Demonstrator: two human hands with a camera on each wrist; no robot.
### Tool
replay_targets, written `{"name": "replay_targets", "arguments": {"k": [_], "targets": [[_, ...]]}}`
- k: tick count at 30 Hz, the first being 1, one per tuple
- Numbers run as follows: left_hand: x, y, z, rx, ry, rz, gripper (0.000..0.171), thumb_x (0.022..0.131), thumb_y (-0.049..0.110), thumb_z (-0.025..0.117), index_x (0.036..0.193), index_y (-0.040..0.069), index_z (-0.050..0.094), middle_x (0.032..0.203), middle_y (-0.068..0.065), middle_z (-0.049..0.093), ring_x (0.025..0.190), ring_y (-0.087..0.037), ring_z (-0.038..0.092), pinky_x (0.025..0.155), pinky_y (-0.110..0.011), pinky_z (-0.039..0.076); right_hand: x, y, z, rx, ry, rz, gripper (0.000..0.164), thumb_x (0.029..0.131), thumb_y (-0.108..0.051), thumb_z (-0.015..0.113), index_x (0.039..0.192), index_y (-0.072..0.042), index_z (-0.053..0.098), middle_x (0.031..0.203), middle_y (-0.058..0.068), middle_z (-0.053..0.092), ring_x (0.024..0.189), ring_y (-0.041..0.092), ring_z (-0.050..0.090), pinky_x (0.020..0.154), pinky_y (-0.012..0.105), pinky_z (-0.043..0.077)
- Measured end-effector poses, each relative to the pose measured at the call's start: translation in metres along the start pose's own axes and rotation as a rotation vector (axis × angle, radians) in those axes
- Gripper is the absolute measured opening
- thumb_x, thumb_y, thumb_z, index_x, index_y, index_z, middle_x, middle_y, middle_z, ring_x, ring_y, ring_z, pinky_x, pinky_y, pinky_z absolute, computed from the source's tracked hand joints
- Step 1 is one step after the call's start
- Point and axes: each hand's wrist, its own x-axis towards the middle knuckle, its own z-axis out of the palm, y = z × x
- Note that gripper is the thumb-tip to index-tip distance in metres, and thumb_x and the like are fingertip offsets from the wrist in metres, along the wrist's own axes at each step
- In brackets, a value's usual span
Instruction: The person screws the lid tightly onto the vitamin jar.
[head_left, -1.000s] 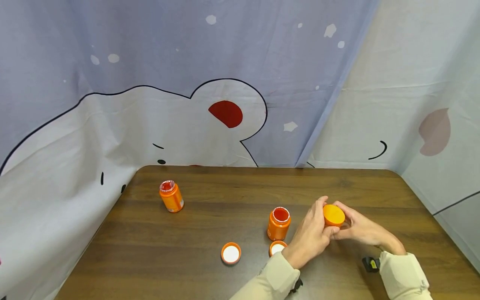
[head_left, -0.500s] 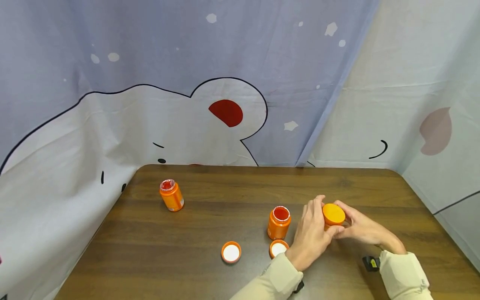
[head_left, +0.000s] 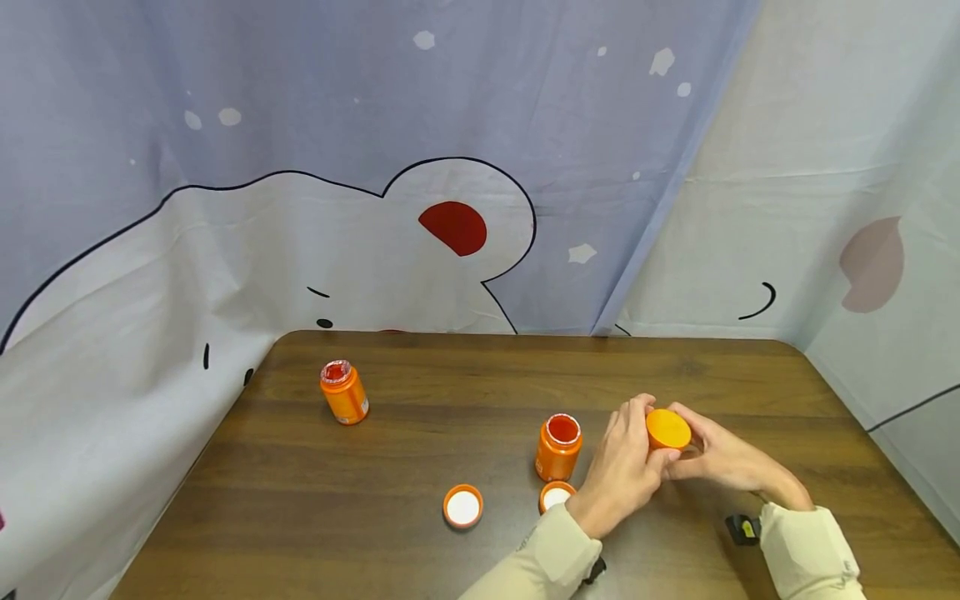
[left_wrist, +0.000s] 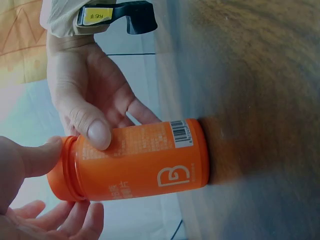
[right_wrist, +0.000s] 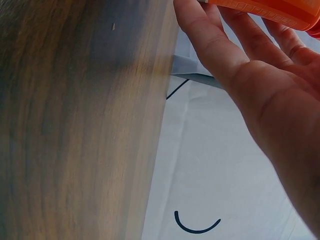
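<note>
An orange bottle (left_wrist: 135,162) with white print and a barcode stands upright on the table, its screw cap (head_left: 668,429) on top. My left hand (head_left: 621,467) pinches the cap, thumb on the near side and fingers round the far side. Lower down, my right hand (head_left: 727,454) holds the bottle's body between thumb and fingers. Left of the hands is an uncapped orange bottle (head_left: 557,457). In front of that bottle, a loose cap (head_left: 555,496) lies with its white inside up, partly behind my left forearm.
Another loose cap (head_left: 462,507) lies inside-up near the middle front of the wooden table (head_left: 300,517). At the back left stands a second uncapped orange bottle (head_left: 345,396). A printed curtain (head_left: 337,250) hangs behind the table.
My left hand has turned slightly at the cap and swung back. The right hand has kept its grip on the bottle, and the other bottles and caps have stayed in place.
</note>
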Motion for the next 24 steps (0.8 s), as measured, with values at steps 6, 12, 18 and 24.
{"name": "replay_targets", "arguments": {"k": [6,12,18,24], "targets": [[0.001,-0.001,-0.005,0.006,-0.092,0.006,0.059,0.080,0.018,0.071,0.127,0.010,0.036,0.116,0.000,0.053,0.096,-0.009,0.052,0.083,-0.015,0.042,-0.001,0.000,0.000,-0.013,0.004,0.049,0.049,0.079,-0.006,0.069,0.120,-0.008,0.042,0.106,0.011,0.053,0.097,0.019,0.055,0.085,0.029,0.046],[0.001,0.000,-0.007,0.010,-0.116,0.001,0.068,0.074,0.020,0.076,0.128,0.012,0.036,0.115,0.001,0.052,0.099,-0.009,0.051,0.087,-0.016,0.040,0.000,0.001,-0.001,0.008,-0.020,0.044,0.048,0.080,-0.005,0.068,0.117,-0.005,0.039,0.107,0.011,0.052,0.097,0.017,0.057,0.083,0.032,0.049],[-0.003,0.002,-0.001,0.002,-0.018,-0.110,0.076,0.065,0.034,0.082,0.125,0.011,0.040,0.111,0.000,0.052,0.098,-0.011,0.049,0.084,-0.018,0.042,0.000,0.002,-0.001,0.020,-0.037,-0.020,0.048,0.079,-0.001,0.068,0.117,-0.003,0.039,0.106,0.009,0.052,0.097,0.015,0.056,0.082,0.031,0.049],[-0.004,0.002,0.004,-0.016,0.070,-0.101,0.074,0.067,0.053,0.073,0.121,0.012,0.042,0.109,0.001,0.052,0.097,-0.010,0.049,0.084,-0.017,0.043,0.000,0.000,-0.002,-0.068,0.002,-0.015,0.046,0.077,-0.004,0.070,0.114,-0.007,0.043,0.102,0.007,0.053,0.093,0.017,0.055,0.081,0.027,0.047]]}}
